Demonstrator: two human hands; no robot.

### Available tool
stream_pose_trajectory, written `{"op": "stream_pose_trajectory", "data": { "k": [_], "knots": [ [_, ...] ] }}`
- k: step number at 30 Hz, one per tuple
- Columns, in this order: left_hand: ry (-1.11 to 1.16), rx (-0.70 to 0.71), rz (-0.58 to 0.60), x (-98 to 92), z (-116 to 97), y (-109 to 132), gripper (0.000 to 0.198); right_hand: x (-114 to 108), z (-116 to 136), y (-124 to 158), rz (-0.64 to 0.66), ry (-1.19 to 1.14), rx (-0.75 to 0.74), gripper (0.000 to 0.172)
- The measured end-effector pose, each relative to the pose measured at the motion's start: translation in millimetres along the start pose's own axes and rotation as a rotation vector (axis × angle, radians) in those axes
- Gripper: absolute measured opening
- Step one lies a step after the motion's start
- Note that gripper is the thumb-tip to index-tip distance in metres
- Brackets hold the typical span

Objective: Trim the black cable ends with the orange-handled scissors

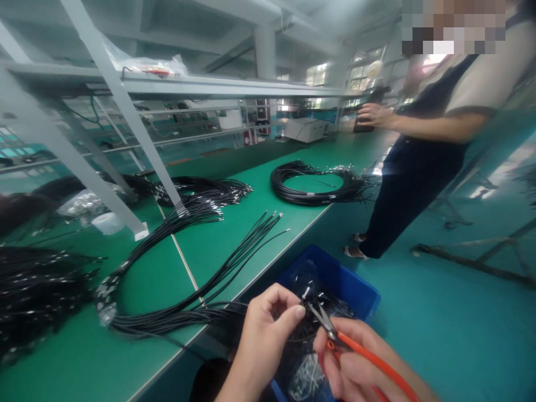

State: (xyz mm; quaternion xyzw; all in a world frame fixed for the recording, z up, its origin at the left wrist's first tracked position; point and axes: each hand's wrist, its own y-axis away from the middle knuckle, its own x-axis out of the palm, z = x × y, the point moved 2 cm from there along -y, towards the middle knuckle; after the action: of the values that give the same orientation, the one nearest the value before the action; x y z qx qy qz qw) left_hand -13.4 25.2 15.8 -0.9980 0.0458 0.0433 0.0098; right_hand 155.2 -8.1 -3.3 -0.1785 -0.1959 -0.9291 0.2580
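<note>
My left hand is over the edge of the bench, thumb and forefinger pinched on the end of a thin black cable, with a small silvery tip beside it. Close to those fingertips, my right hand grips orange-handled scissors. Their blades are apart and point at the pinched end. Beneath both hands is a blue bin holding dark pieces and clear plastic. A bundle of black cables curves across the green bench, with silvery ends and a clear wrap; some run behind my left hand.
On the green bench lie a coiled cable ring and a dark cable heap. A grey shelf frame rises from the bench. Another person stands at the bench's far right, holding a dark object.
</note>
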Motion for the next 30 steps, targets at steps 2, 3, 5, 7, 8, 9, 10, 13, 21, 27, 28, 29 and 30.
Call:
{"op": "stream_pose_trajectory", "data": {
  "k": [2,3,5,7,8,9,10,13,21,27,28,29,30],
  "knots": [
    [0.009,-0.007,0.012,1.6,3,-1,0.016,-1,-1,-5,-0.007,-0.001,-0.079,0.042],
    [-0.026,0.002,-0.003,3.8,5,0,0.015,-1,-2,-8,-0.045,-0.005,-0.118,0.043],
    [-0.188,0.051,-0.013,11.2,7,2,0.009,-4,-1,-10,-0.211,-0.017,-0.18,0.037],
    [-0.454,0.125,0.078,19.3,9,3,0.007,-8,0,-9,-0.412,-0.028,-0.218,0.034],
    [-0.606,0.151,0.117,20.4,10,2,0.007,-11,1,-7,-0.497,-0.032,-0.23,0.035],
    [-0.745,0.162,0.122,17.9,11,-2,0.007,-14,2,-5,-0.558,-0.037,-0.235,0.037],
    [-0.87,0.157,0.078,11.1,12,-7,0.007,-17,4,-3,-0.599,-0.047,-0.242,0.04],
    [-1.05,0.067,-0.242,-27.4,16,-27,0.014,-24,6,1,-0.613,-0.096,-0.264,0.043],
    [-0.966,-0.065,-0.4,-93.1,29,-52,0.014,-17,10,-4,-0.578,-0.117,-0.333,0.032],
    [-0.644,0.071,-0.038,-61.6,-21,-62,0.018,-19,17,-10,-0.707,-0.263,-0.631,0.024],
    [-0.614,0.119,0.014,-47.8,-32,-59,0.021,-19,17,-11,-0.712,-0.265,-0.633,0.023],
    [-0.593,0.178,0.067,-32.8,-43,-54,0.024,-18,16,-12,-0.717,-0.259,-0.625,0.022],
    [-0.587,0.282,0.126,-17.4,-52,-47,0.022,-17,15,-13,-0.721,-0.25,-0.611,0.022]
  ]
}}
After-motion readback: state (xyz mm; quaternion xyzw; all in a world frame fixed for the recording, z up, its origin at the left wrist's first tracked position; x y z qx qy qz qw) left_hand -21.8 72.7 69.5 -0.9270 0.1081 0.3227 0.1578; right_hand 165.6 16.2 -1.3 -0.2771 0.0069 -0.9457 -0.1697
